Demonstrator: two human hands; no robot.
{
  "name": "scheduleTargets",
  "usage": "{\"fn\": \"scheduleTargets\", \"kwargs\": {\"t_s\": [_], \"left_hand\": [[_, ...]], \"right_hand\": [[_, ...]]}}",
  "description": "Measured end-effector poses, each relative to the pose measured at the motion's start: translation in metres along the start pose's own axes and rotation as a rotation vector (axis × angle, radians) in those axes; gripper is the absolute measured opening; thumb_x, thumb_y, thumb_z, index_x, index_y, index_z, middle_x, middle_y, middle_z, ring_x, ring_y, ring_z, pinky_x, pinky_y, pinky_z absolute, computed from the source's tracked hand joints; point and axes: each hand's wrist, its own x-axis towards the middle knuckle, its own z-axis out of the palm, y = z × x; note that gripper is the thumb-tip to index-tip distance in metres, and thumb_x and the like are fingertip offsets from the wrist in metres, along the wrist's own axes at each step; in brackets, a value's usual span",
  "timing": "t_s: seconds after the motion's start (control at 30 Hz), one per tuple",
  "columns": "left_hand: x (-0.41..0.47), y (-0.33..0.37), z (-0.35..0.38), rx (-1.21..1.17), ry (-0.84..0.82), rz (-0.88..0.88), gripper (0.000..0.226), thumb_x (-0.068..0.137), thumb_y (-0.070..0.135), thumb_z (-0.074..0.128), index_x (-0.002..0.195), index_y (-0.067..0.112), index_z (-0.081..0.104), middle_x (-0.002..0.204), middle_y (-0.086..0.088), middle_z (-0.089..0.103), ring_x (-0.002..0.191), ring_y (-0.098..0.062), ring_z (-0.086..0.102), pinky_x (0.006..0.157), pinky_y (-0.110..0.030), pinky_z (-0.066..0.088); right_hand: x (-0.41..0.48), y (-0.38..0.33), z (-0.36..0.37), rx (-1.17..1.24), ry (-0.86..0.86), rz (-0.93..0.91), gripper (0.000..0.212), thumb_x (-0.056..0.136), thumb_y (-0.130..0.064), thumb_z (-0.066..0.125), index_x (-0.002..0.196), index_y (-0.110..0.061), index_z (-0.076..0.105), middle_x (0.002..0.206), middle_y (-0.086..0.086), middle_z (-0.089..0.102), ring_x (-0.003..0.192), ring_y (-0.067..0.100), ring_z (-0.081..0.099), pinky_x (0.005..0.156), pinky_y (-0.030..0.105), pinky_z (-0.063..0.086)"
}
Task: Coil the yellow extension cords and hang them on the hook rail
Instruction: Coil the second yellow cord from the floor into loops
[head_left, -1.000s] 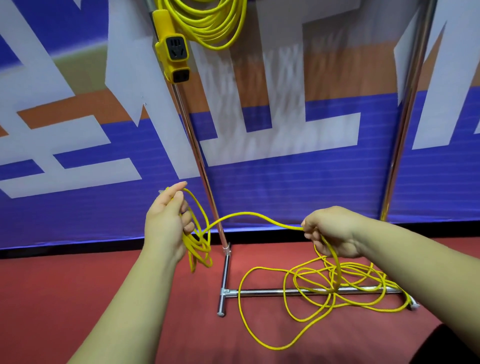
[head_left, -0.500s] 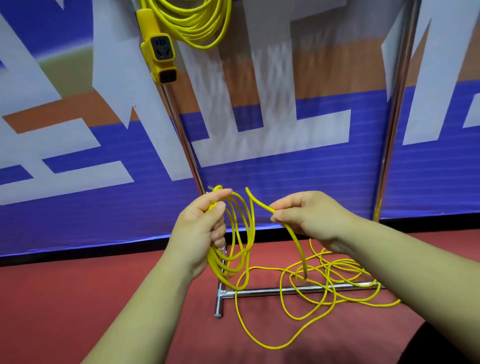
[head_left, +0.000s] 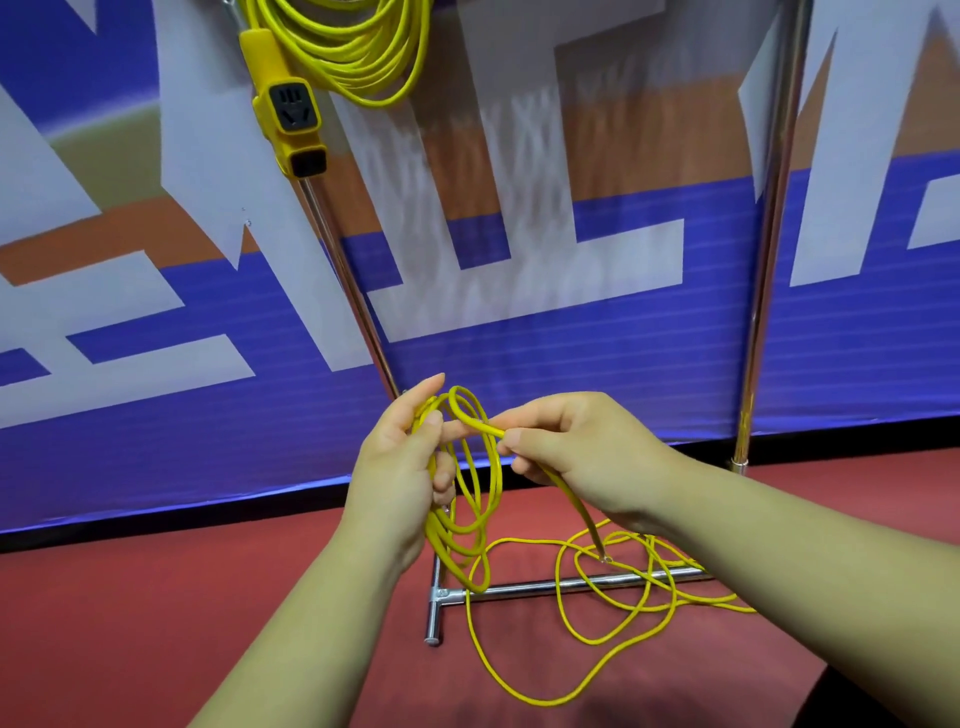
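Note:
My left hand grips several hanging loops of a thin yellow extension cord in front of the rack's left pole. My right hand pinches the same cord between thumb and forefinger, close against the left hand at the top of the loops. From the right hand the cord runs down to a loose tangle lying on the red floor over the rack's base bar. A second yellow cord coil with its yellow socket block hangs at the top left of the rack.
A chrome rack stands ahead: a slanted left pole, a right pole and a base bar on the floor. Behind it hangs a blue, white and orange banner. Red floor stretches to the left.
My right hand has carried a length of cord leftward from the floor tangle to my left hand, adding a loop. The hands, about a forearm apart a second ago, now nearly touch.

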Motion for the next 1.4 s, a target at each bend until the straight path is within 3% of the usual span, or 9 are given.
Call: {"fn": "scheduleTargets", "kwargs": {"t_s": [0.2,0.27,0.4,0.53,0.63,0.77,0.97,1.1,1.4], "left_hand": [[0.002,-0.002,0.006,-0.085,0.009,0.002,0.030,0.105,0.008,0.044,0.124,0.018,0.065,0.072,-0.005,0.061,0.050,-0.011,0.040,0.039,-0.021,0.029],[0.004,0.001,0.005,-0.148,0.034,-0.007,0.027,0.104,0.008,0.044,0.117,0.016,0.067,0.073,-0.007,0.061,0.049,-0.012,0.041,0.040,-0.023,0.033],[0.006,0.004,0.002,-0.189,0.041,0.005,0.031,0.104,0.009,0.044,0.104,0.020,0.073,0.070,-0.005,0.052,0.052,-0.020,0.039,0.058,-0.034,0.035],[0.007,0.017,-0.005,-0.233,0.108,0.088,0.026,0.104,0.007,0.041,0.106,0.015,0.066,0.064,-0.002,0.051,0.057,-0.018,0.047,0.057,-0.030,0.043],[0.009,0.029,-0.020,-0.359,0.153,0.111,0.024,0.105,0.009,0.038,0.108,0.016,0.062,0.063,0.000,0.052,0.059,-0.014,0.057,0.060,-0.030,0.053],[0.013,0.037,-0.037,-0.523,0.208,0.108,0.023,0.107,0.012,0.036,0.109,0.016,0.058,0.064,0.002,0.046,0.048,-0.006,0.049,0.050,-0.022,0.050],[0.011,0.036,-0.042,-0.538,0.134,0.026,0.022,0.106,0.014,0.041,0.118,0.019,0.059,0.067,0.003,0.049,0.043,-0.001,0.039,0.040,-0.014,0.037],[0.004,0.037,-0.035,-0.445,0.028,0.017,0.024,0.102,0.015,0.046,0.121,0.022,0.059,0.069,0.003,0.051,0.046,-0.004,0.044,0.041,-0.015,0.040],[-0.008,0.035,-0.023,-0.351,-0.046,-0.012,0.035,0.092,0.018,0.055,0.128,0.020,0.059,0.069,0.001,0.049,0.043,-0.004,0.039,0.039,-0.016,0.038]], "right_hand": [[-0.001,-0.001,0.004,-0.239,-0.003,-0.116,0.024,0.091,-0.014,0.067,0.090,-0.035,0.078,0.071,0.006,0.072,0.068,0.013,0.062,0.081,0.048,0.056],[-0.003,-0.003,0.008,-0.283,-0.030,-0.156,0.023,0.091,-0.013,0.068,0.089,-0.034,0.078,0.075,0.007,0.074,0.067,0.009,0.065,0.079,0.042,0.057],[-0.006,-0.003,0.013,-0.271,-0.106,-0.173,0.019,0.091,-0.011,0.068,0.098,-0.025,0.079,0.077,0.007,0.075,0.066,0.008,0.066,0.069,0.024,0.054],[-0.009,0.004,0.005,-0.169,-0.275,-0.072,0.036,0.095,-0.004,0.062,0.125,-0.023,0.067,0.080,0.010,0.072,0.069,0.012,0.063,0.070,0.021,0.051],[-0.012,0.007,-0.006,-0.206,-0.390,0.010,0.042,0.099,-0.002,0.056,0.132,-0.028,0.059,0.084,0.002,0.069,0.072,0.007,0.063,0.070,0.016,0.049],[-0.012,0.014,-0.017,-0.396,-0.447,0.076,0.034,0.100,-0.012,0.055,0.126,-0.031,0.063,0.091,0.002,0.073,0.082,0.007,0.066,0.076,0.021,0.048],[-0.007,0.021,-0.012,-0.384,-0.249,0.012,0.016,0.090,-0.003,0.068,0.102,-0.014,0.066,0.084,0.008,0.072,0.071,0.014,0.068,0.067,0.029,0.052],[-0.006,0.016,0.002,-0.360,-0.218,-0.076,0.014,0.083,-0.002,0.076,0.086,-0.010,0.064,0.074,0.006,0.070,0.065,0.012,0.068,0.063,0.021,0.051],[-0.005,0.020,0.024,-0.313,-0.222,-0.149,0.016,0.080,-0.003,0.080,0.082,-0.004,0.063,0.074,0.015,0.071,0.066,0.015,0.072,0.062,0.019,0.051]]}}
